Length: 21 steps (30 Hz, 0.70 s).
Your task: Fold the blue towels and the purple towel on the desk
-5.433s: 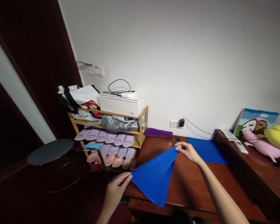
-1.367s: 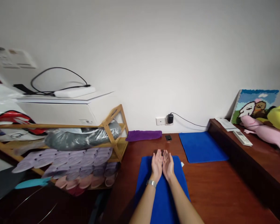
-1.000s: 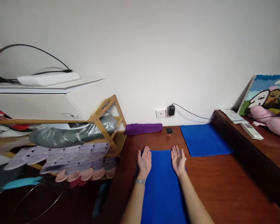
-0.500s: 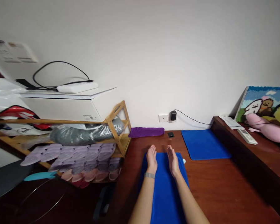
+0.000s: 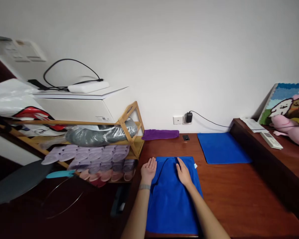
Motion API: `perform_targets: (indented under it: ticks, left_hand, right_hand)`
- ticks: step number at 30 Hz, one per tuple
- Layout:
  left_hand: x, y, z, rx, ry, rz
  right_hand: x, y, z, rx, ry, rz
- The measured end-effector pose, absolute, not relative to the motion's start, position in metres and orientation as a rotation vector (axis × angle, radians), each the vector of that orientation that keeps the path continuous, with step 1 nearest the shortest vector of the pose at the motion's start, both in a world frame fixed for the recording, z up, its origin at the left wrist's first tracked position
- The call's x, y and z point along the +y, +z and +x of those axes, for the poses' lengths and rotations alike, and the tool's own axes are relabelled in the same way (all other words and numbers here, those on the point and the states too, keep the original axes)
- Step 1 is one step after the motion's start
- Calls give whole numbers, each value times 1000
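A blue cloth [image 5: 170, 205] lies spread on the brown wooden table, a small white tag at its right edge near the far corner. At the cloth's far left corner is my left hand [image 5: 149, 170], palm turned up, fingers stretched out, with a grey band on the wrist. My right hand [image 5: 183, 173] is over the far right part of the cloth, its fingers straight and thumb side up. Neither hand holds anything. Whether the right hand touches the cloth I cannot tell.
Beyond the hands lie a folded purple cloth [image 5: 160, 134] and a second blue cloth [image 5: 223, 148]. A black charger [image 5: 189, 117] is plugged into the wall. A wooden rack [image 5: 132, 132] with slippers stands left. At right, a raised ledge bears a remote [image 5: 271, 140] and a pink plush toy [image 5: 290, 131].
My hands have moved apart, the left one going left to the cloth's edge and turning palm up. The view has shifted slightly, so more of the blue cloth's near end shows.
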<state>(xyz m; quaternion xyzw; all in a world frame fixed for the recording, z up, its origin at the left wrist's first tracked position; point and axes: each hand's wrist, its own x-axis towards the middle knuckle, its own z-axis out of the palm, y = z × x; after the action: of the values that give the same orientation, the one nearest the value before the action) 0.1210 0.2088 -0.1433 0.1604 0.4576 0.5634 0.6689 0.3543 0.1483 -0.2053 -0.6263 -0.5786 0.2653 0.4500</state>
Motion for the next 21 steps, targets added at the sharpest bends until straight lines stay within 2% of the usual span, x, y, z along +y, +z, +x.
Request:
perform_targets:
  ticks: [2,4,8,11,16,21]
  left_hand:
    - [214,-140,120,1033,1331,377]
    - [217,-136,120,1117,1279,653]
    - [213,-137,111,1380,875,1399]
    - [213,-142,105,1496,810,1492]
    - [232,-145,124,1549,814,1613]
    - [246,-144,138,1507,813,1655]
  right_hand:
    - [146,-205,348,-1614,530,-1605]
    - [142,-202,343,-1774,425,-1654]
    - [132,-195,355,-1857,250,-1744]
    - [130,-194,387,-1739,173,-1876]
    - [145,-190,444,-1564,246,-2039]
    - [161,-184,461,-1544,268,-2100]
